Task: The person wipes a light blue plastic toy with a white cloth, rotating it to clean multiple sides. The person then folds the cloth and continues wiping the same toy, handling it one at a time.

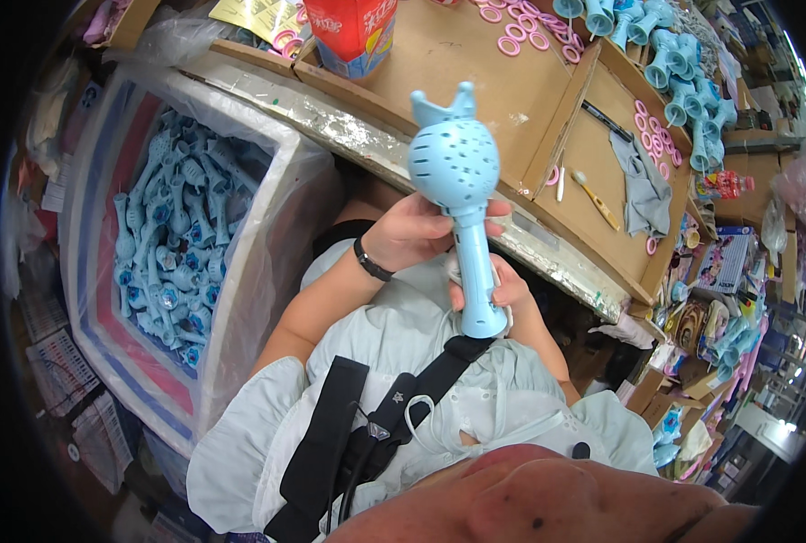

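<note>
A light-blue plastic toy wand (471, 251) stands nearly upright in the picture, held between my two hands above my lap. Its round head has slots and small holes, with a crown-like piece on top. My left hand (420, 227) grips it at the neck, just below the round head. Lower down, my right hand (494, 285) holds the handle near its base, and a whitish piece shows beside those fingers. The palms and part of the fingers are hidden behind the wand.
A plastic-lined bin (267, 224) full of blue wand parts (179, 237) stands at left. Across the cardboard-lined bench (471, 75) lie pink rings (528, 27), a toothbrush (596, 200), a marker (606, 121), a grey cloth (640, 183) and a red container (352, 34). More blue parts (688, 75) are piled at upper right.
</note>
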The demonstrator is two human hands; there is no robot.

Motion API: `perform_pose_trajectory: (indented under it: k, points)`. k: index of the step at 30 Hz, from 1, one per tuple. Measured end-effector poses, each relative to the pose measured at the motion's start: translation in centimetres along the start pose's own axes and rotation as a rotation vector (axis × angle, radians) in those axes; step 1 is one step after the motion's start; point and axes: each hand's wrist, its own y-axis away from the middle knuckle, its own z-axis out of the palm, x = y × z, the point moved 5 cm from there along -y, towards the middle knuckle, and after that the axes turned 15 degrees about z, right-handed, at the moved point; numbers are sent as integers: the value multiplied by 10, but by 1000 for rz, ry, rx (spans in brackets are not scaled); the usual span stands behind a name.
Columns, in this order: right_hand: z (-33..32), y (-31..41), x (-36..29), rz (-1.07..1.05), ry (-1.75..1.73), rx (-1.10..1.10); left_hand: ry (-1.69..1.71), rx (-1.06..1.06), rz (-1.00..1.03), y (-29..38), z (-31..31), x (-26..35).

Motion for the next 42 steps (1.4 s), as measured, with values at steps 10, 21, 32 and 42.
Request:
perform_pose_trajectory:
  k: [10,21,32,42]
  points:
    - [-14,-6,15,65,-7,35,-264,207,160,3,2,9]
    - [-6,14,-19,-209,256,652,-542,295,207,14,-9,20]
    - [45,34,-87,-837,404,626,-1003,-155,482,21,1,15]
    - [69,30,-83,-781,587,483,-1319,-250,627,33,-3,8]
